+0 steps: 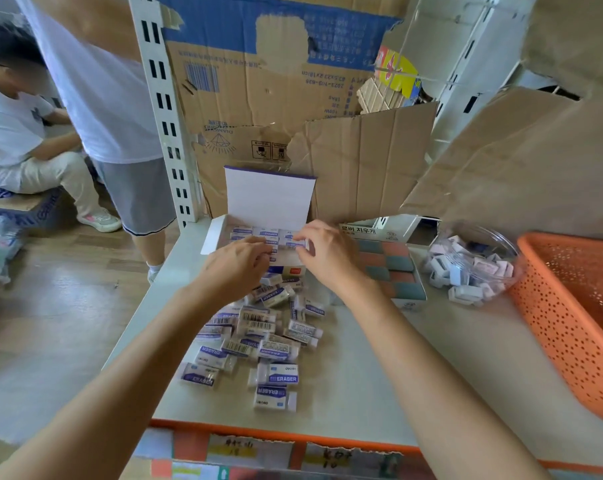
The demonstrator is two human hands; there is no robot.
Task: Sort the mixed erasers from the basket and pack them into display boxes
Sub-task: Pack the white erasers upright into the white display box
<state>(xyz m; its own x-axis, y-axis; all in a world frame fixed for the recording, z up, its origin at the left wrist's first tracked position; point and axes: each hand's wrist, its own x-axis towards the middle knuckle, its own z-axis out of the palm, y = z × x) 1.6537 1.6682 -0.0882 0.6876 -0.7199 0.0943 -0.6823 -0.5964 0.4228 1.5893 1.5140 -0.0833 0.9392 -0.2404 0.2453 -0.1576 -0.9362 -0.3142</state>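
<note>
Erasers (258, 337) everywhere in the head view: a loose heap on the table (379, 382) right in front of us, white blocks in purple-printed sleeves, some face up, some showing barcodes. Beyond the heap stands the display box (212, 237), lid flipped up against the cardboard, and it already holds a row of the same kind along its back. Both our hands are at that box. The left hand (237, 265) reaches over the front wall with fingers bent down onto the packed pieces, and we cannot tell whether it grips one or only steadies them. The right hand (327, 256) has thumb and forefinger closed in a pinch on an eraser (302, 243) at the end of the row. Off to the right we have a second box (409, 299) of red and green blocks, then a clear tub (473, 237) of small pale ones just beside the orange basket (570, 334). These pieces should be light and firm with a little give, and the sleeves look slick, so we'd take each by its long sides rather than the ends, where the block might slide out. Press one in too hard and we judge the tight row could buckle.
</note>
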